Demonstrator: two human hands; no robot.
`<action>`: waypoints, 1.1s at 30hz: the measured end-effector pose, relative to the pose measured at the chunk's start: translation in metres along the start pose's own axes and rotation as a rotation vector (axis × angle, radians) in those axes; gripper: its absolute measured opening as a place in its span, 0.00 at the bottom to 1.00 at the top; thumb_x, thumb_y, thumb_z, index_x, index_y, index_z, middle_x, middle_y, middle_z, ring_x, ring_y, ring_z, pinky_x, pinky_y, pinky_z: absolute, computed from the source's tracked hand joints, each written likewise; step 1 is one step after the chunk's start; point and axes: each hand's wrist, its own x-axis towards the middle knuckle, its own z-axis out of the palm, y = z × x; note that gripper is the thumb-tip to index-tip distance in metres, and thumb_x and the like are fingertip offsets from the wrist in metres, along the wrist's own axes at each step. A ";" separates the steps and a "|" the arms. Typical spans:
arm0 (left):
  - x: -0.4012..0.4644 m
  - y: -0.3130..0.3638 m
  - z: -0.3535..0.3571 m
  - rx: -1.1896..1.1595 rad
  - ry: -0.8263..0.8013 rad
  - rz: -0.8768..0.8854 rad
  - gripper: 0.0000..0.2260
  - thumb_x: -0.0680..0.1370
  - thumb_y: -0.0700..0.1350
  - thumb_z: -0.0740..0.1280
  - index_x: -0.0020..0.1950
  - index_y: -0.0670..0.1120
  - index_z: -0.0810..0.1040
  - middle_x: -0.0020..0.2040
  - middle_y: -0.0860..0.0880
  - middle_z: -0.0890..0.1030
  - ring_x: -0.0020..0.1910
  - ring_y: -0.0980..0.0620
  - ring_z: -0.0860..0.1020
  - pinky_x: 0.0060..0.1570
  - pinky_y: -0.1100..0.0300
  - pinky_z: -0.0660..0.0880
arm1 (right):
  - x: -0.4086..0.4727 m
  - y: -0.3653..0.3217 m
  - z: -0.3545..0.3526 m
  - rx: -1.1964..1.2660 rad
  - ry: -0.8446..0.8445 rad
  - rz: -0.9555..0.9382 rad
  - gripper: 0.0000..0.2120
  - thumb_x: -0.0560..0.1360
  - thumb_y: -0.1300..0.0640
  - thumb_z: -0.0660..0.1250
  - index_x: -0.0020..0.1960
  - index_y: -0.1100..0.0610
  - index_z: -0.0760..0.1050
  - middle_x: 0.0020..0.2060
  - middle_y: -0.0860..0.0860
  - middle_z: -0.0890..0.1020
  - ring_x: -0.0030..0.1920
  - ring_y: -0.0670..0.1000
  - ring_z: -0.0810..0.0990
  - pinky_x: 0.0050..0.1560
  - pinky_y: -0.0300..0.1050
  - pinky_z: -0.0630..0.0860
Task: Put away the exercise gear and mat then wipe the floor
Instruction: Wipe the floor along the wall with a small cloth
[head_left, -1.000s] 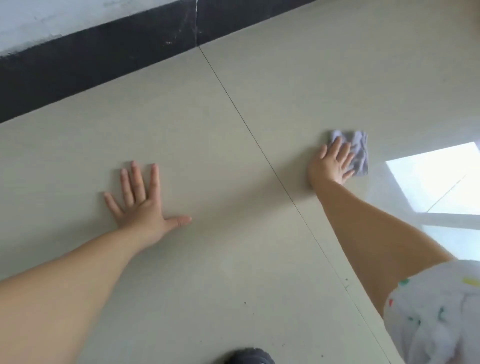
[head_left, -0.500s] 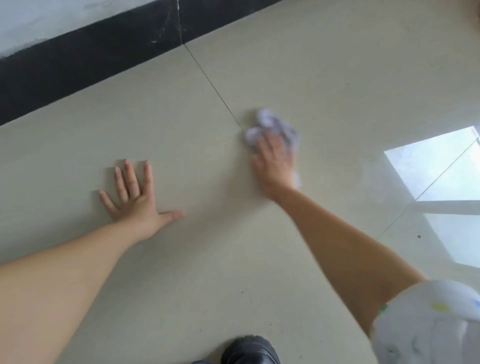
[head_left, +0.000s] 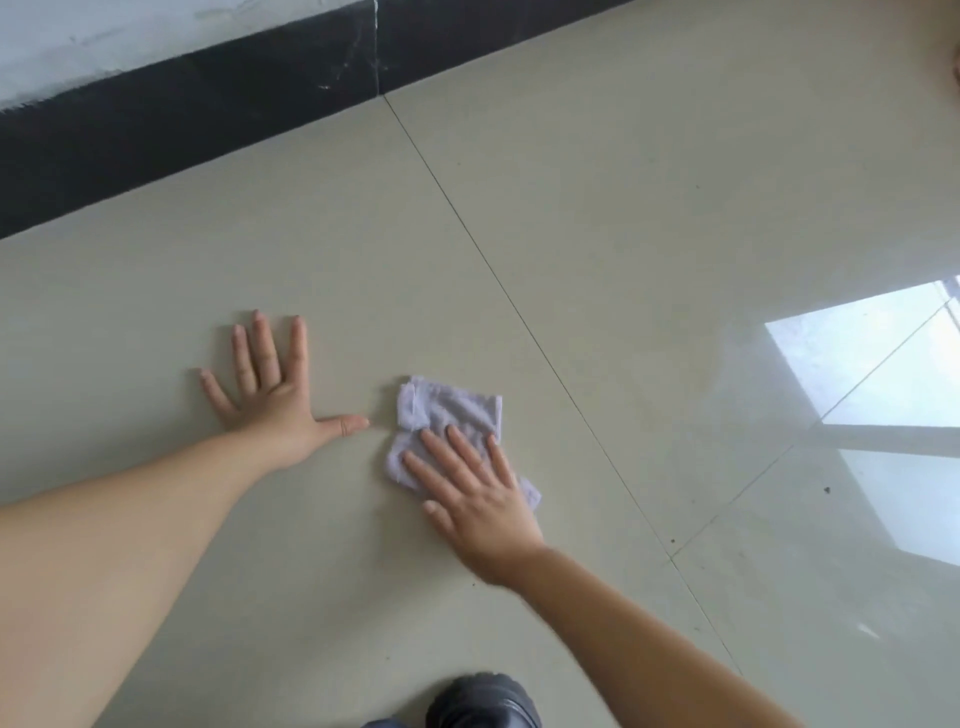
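We note the left hand (head_left: 270, 400) flat on the beige floor tile (head_left: 597, 197), fingers straight and spread, thumb tip aimed at the lilac cleaning cloth (head_left: 447, 421) just beside it. Our right hand (head_left: 475, 493) presses that crumpled cloth down with straight fingers, gripping nothing; the cloth's long axis runs from under the palm up and away towards the black skirting board (head_left: 182, 124).
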 end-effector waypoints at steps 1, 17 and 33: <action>0.000 0.000 0.000 0.004 -0.003 -0.003 0.58 0.64 0.71 0.68 0.74 0.54 0.28 0.74 0.45 0.26 0.73 0.46 0.28 0.69 0.35 0.37 | 0.005 0.024 -0.007 -0.001 0.008 0.037 0.23 0.82 0.45 0.42 0.75 0.47 0.56 0.75 0.49 0.60 0.75 0.52 0.54 0.74 0.55 0.46; -0.002 0.002 -0.003 0.014 -0.046 -0.006 0.57 0.65 0.71 0.66 0.68 0.53 0.22 0.72 0.45 0.24 0.73 0.45 0.28 0.69 0.36 0.36 | 0.011 0.074 -0.027 -0.227 -0.160 -0.484 0.23 0.82 0.45 0.47 0.76 0.47 0.55 0.76 0.49 0.59 0.76 0.53 0.55 0.72 0.59 0.54; -0.002 -0.001 -0.003 -0.066 -0.068 0.013 0.56 0.66 0.70 0.66 0.63 0.56 0.19 0.63 0.50 0.17 0.69 0.48 0.22 0.69 0.37 0.34 | 0.197 0.069 -0.088 -0.137 -0.147 -0.330 0.29 0.79 0.42 0.37 0.78 0.48 0.49 0.77 0.48 0.49 0.77 0.50 0.44 0.75 0.54 0.38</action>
